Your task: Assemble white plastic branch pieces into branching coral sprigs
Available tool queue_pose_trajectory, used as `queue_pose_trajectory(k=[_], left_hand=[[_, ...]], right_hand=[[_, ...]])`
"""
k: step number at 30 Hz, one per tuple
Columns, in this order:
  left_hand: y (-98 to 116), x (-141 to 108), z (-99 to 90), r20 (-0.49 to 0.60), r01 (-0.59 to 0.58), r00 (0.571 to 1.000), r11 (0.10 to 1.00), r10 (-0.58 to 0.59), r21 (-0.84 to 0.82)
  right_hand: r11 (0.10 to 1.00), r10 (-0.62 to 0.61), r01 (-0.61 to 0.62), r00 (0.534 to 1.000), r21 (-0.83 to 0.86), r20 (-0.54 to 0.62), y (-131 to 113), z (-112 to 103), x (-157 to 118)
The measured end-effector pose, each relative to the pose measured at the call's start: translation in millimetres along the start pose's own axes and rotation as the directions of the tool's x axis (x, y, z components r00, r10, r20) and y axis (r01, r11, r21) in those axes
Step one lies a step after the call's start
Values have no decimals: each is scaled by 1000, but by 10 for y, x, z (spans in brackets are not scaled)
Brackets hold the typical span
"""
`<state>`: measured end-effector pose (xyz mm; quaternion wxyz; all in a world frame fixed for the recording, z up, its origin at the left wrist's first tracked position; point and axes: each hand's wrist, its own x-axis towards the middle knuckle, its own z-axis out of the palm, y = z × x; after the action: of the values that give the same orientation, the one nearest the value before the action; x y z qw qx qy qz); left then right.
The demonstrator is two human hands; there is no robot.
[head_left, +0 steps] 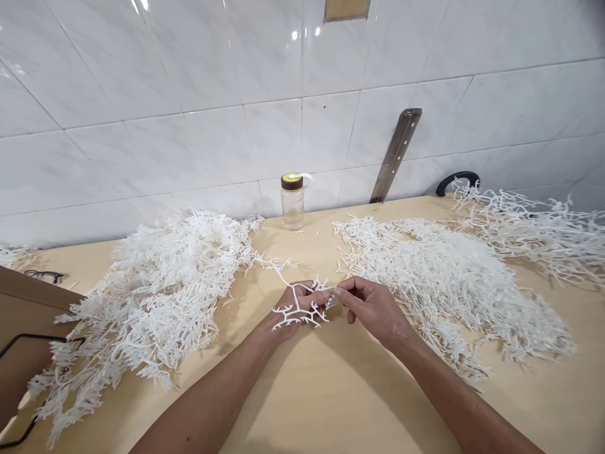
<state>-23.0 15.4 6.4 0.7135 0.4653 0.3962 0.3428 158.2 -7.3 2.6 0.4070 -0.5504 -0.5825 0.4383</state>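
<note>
Matt white plastic sprig [297, 310], glossy tiles [189, 75].

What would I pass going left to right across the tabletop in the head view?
Brown cardboard box → left pile of white plastic branches → left hand holding a white branch piece → right hand pinching it → middle white pile → far-right white pile.

Lidded clear jar [292, 200] against tiled wall [189, 94]

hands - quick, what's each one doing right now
Left hand: closed, holding a white branched sprig.
Right hand: fingers pinched on the sprig's right end.
</note>
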Motion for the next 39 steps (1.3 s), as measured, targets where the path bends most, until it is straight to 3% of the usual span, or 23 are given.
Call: queue_pose_trajectory(k=[7,12,23,33,37,39], left_hand=[[-66,44,-19,128,36,991,995,-24,-91],[-68,19,-5,122,42,992,994,-30,-103],[37,-20,86,42,29,999,999,-27,-43],[37,-2,94,-65,11,998,999,-9,37],[34,-9,105,-27,49,998,999,-50,-23],[35,-12,103,5,53,999,998,-53,-45]], right_hand=[[998,41,-45,993,37,106,-116,-101,-1],[993,24,-39,990,108,141,-52,-122,25],[993,-46,48,999,-111,27,-158,-125,-1],[992,-44,49,998,-117,43,-131,-119,-4],[985,-44,42,999,-169,-11,-114,-112,2],[965,-103,89,994,-245,-45,-111,-100,2]])
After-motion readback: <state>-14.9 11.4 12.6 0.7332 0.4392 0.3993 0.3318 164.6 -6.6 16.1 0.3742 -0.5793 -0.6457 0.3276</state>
